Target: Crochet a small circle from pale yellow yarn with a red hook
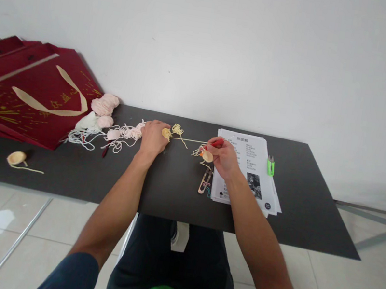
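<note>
Your left hand (155,136) grips the yellow bundle (166,134), right hand (226,158) the red tool (217,142), nearer the tabletop's (174,190) back edge. Looks like yarn strand (189,140) tensioning; next wants steady feed.

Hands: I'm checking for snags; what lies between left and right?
Head view: a straight yellow yarn strand and a loose tangle lie between left hand and right hand.

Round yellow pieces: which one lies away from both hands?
The far-left piece, near the red bags, with a strand trailing right; the second piece is at the left hand, the third piece at the right hand.
</note>
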`<action>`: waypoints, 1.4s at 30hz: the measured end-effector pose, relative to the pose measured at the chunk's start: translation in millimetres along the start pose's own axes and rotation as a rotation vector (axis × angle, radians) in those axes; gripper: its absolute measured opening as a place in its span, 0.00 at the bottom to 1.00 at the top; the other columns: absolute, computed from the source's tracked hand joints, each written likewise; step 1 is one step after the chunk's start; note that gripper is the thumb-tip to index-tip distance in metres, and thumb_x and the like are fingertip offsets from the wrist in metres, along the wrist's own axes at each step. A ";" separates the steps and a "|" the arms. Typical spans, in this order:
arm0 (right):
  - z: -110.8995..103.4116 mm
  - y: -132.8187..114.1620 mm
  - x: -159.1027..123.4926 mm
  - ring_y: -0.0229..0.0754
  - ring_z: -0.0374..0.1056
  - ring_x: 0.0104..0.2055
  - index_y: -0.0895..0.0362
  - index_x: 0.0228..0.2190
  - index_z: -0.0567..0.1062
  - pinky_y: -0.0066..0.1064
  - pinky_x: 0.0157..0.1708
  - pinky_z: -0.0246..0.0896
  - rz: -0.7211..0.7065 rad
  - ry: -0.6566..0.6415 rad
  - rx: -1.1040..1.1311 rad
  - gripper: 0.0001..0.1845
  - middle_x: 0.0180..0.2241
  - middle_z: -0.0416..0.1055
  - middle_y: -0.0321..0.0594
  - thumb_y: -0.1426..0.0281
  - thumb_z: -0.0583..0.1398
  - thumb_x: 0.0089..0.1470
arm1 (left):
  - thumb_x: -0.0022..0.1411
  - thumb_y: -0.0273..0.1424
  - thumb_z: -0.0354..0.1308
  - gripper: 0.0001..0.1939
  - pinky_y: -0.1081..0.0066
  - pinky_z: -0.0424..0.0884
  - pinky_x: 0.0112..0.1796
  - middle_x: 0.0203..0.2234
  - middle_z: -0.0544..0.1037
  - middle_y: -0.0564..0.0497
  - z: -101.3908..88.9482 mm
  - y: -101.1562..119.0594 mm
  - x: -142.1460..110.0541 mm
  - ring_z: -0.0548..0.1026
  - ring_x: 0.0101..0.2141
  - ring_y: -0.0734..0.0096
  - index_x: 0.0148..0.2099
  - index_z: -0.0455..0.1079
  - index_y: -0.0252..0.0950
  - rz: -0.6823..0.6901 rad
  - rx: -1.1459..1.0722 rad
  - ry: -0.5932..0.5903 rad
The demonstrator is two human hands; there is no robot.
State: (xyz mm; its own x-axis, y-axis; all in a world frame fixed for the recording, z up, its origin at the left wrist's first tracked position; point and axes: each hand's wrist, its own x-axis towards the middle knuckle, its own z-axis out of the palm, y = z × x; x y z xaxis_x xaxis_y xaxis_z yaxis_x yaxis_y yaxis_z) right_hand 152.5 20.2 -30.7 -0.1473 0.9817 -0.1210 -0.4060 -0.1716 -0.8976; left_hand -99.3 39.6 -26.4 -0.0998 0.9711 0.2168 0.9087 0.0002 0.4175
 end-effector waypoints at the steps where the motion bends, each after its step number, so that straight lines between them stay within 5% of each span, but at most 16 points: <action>1: -1.6 -1.7 0.4 0.43 0.78 0.31 0.54 0.29 0.76 0.36 0.34 0.73 -0.018 0.012 0.013 0.18 0.24 0.78 0.34 0.70 0.76 0.35 | 0.54 0.21 0.57 0.24 0.51 0.66 0.55 0.52 0.81 0.43 -2.0 0.6 -0.2 0.72 0.55 0.45 0.50 0.82 0.39 0.001 -0.005 0.026; 4: -3.6 -3.6 1.0 0.43 0.78 0.31 0.54 0.28 0.76 0.35 0.33 0.73 -0.046 0.036 0.028 0.17 0.25 0.78 0.34 0.70 0.76 0.36 | 0.56 0.19 0.52 0.24 0.53 0.63 0.58 0.51 0.83 0.47 -3.2 9.6 -2.8 0.72 0.57 0.50 0.48 0.83 0.40 0.118 -0.072 0.089; 7: -4.3 -3.9 1.6 0.44 0.78 0.32 0.53 0.28 0.76 0.38 0.36 0.74 -0.043 0.046 0.028 0.16 0.25 0.77 0.34 0.70 0.75 0.37 | 0.56 0.17 0.52 0.27 0.55 0.60 0.62 0.52 0.83 0.51 4.1 17.3 -5.1 0.72 0.59 0.56 0.51 0.81 0.44 0.298 -0.117 -0.036; 11: -9.9 -8.9 3.6 0.44 0.78 0.33 0.52 0.28 0.75 0.40 0.40 0.76 -0.102 0.106 0.089 0.17 0.27 0.77 0.34 0.70 0.75 0.36 | 0.51 0.19 0.58 0.27 0.50 0.64 0.58 0.48 0.84 0.43 12.6 12.4 -5.4 0.75 0.55 0.45 0.51 0.82 0.42 0.192 0.085 -0.200; 13: -12.7 -11.7 4.6 0.43 0.77 0.33 0.51 0.28 0.75 0.39 0.40 0.76 -0.143 0.123 0.119 0.17 0.27 0.78 0.34 0.70 0.75 0.37 | 0.51 0.19 0.58 0.26 0.47 0.65 0.56 0.47 0.83 0.38 9.5 9.8 -5.8 0.74 0.54 0.40 0.51 0.81 0.38 0.134 0.116 -0.164; 15: -12.9 -12.5 4.6 0.43 0.77 0.33 0.51 0.28 0.76 0.39 0.40 0.75 -0.152 0.126 0.132 0.17 0.27 0.78 0.33 0.70 0.76 0.37 | 0.54 0.20 0.56 0.29 0.46 0.65 0.58 0.56 0.78 0.36 1.2 13.3 -7.2 0.70 0.60 0.40 0.58 0.78 0.35 0.098 0.107 -0.061; 18: -7.9 -9.8 2.3 0.43 0.77 0.34 0.51 0.29 0.76 0.38 0.39 0.74 -0.101 0.092 0.109 0.17 0.28 0.79 0.35 0.69 0.76 0.38 | 0.58 0.19 0.53 0.29 0.54 0.63 0.64 0.59 0.77 0.45 -11.9 31.7 -9.7 0.70 0.62 0.55 0.59 0.76 0.37 0.204 -0.188 0.104; 22: -0.8 -7.8 -3.7 0.40 0.75 0.31 0.53 0.30 0.78 0.35 0.36 0.72 -0.014 0.007 0.075 0.17 0.29 0.80 0.35 0.67 0.76 0.38 | 0.55 0.19 0.53 0.32 0.60 0.67 0.63 0.59 0.79 0.49 -8.2 59.7 -6.3 0.74 0.60 0.62 0.61 0.75 0.40 0.444 -0.498 -0.269; 25: -0.8 -10.9 -7.3 0.39 0.75 0.30 0.53 0.35 0.79 0.35 0.35 0.71 0.033 -0.048 0.083 0.20 0.29 0.80 0.34 0.68 0.76 0.37 | 0.58 0.26 0.61 0.25 0.64 0.75 0.53 0.50 0.84 0.47 9.4 65.3 2.9 0.81 0.49 0.60 0.58 0.78 0.39 0.405 -0.617 -0.452; 28: -2.9 -13.4 -8.0 0.40 0.76 0.31 0.52 0.42 0.80 0.35 0.36 0.72 0.052 -0.080 0.080 0.26 0.28 0.79 0.32 0.70 0.76 0.38 | 0.57 0.27 0.62 0.15 0.64 0.76 0.43 0.33 0.85 0.48 21.1 55.8 12.2 0.82 0.35 0.61 0.46 0.83 0.38 0.141 -0.510 -0.279; 32: -3.5 -10.9 -5.3 0.41 0.78 0.33 0.52 0.42 0.79 0.36 0.39 0.73 0.024 0.003 0.082 0.25 0.28 0.79 0.33 0.71 0.75 0.39 | 0.57 0.25 0.59 0.14 0.54 0.73 0.49 0.37 0.85 0.40 16.5 38.0 15.7 0.80 0.42 0.49 0.42 0.84 0.35 -0.078 -0.315 -0.021; 35: -1.8 -6.9 -2.4 0.41 0.78 0.36 0.52 0.39 0.78 0.36 0.41 0.73 -0.036 0.099 0.085 0.22 0.30 0.80 0.35 0.69 0.75 0.40 | 0.53 0.23 0.60 0.14 0.46 0.68 0.53 0.44 0.83 0.37 10.8 38.2 10.6 0.75 0.51 0.39 0.40 0.84 0.36 -0.067 -0.081 0.032; 37: -0.4 -4.6 -0.8 0.41 0.78 0.37 0.52 0.37 0.78 0.36 0.43 0.73 -0.071 0.150 0.092 0.21 0.32 0.81 0.35 0.69 0.76 0.39 | 0.52 0.21 0.59 0.16 0.51 0.68 0.55 0.47 0.83 0.42 10.4 47.0 4.4 0.74 0.53 0.45 0.40 0.84 0.38 0.016 -0.158 0.088; 42: 3.3 -1.6 1.4 0.41 0.79 0.36 0.51 0.35 0.77 0.36 0.43 0.74 -0.157 0.223 0.141 0.20 0.32 0.82 0.35 0.67 0.77 0.40 | 0.57 0.27 0.56 0.10 0.65 0.71 0.34 0.27 0.80 0.51 15.3 75.6 -17.3 0.75 0.29 0.65 0.36 0.79 0.37 -0.074 -0.729 0.086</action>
State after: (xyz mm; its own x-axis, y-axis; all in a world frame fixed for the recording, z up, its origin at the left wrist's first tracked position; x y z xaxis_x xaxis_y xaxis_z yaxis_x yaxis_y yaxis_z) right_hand 150.0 21.5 -28.1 0.1229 0.9884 -0.0897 -0.5317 -0.0108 -0.8469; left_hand -22.7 26.4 -12.1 -0.2094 0.9526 0.2209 0.4007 -0.1225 0.9080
